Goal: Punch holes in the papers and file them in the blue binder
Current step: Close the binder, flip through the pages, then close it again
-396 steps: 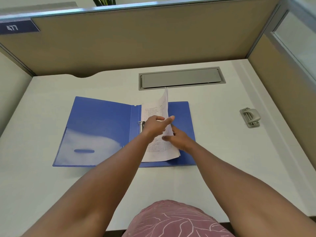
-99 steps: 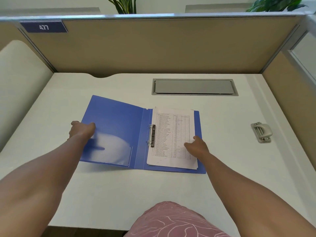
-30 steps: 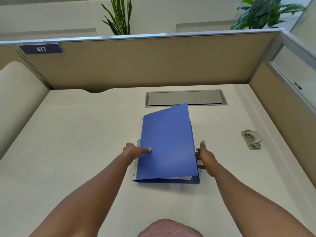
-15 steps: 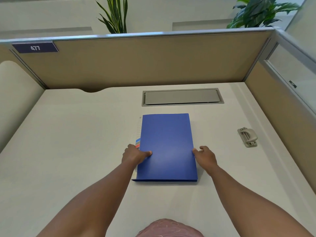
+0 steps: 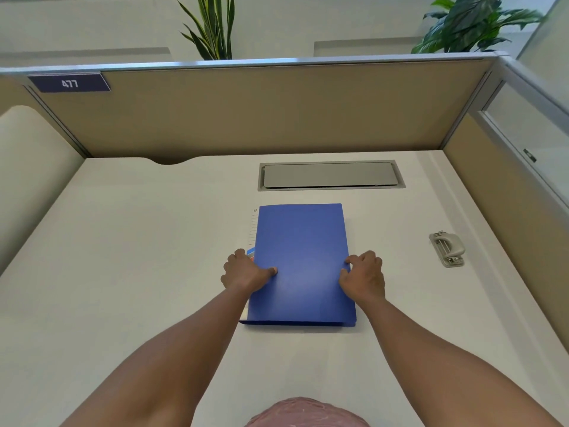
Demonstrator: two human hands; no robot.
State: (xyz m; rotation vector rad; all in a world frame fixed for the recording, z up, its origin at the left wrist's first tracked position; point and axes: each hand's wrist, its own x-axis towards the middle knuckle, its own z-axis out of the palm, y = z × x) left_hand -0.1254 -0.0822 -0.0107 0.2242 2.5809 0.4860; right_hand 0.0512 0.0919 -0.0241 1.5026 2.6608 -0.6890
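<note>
The blue binder (image 5: 303, 260) lies closed and flat on the white desk (image 5: 138, 257), just ahead of me. A white spine label strip (image 5: 253, 226) shows along its left side. The papers are hidden inside. My left hand (image 5: 243, 272) grips the binder's left edge, thumb on the cover and fingers curled round the spine side. My right hand (image 5: 365, 277) holds the right edge with curled fingers, thumb tip on the cover. The grey hole punch (image 5: 447, 248) sits apart on the desk, to the right of the binder.
A grey cable flap (image 5: 331, 175) is set into the desk behind the binder. Tan partition walls (image 5: 261, 112) close off the back and right side, with a glass panel (image 5: 529, 134) at right. Plants stand behind the partition.
The open binder's cover was swung over the papers and came down flat. Since then my right hand's fingers have curled onto the right edge; my left hand stays on the left edge.
</note>
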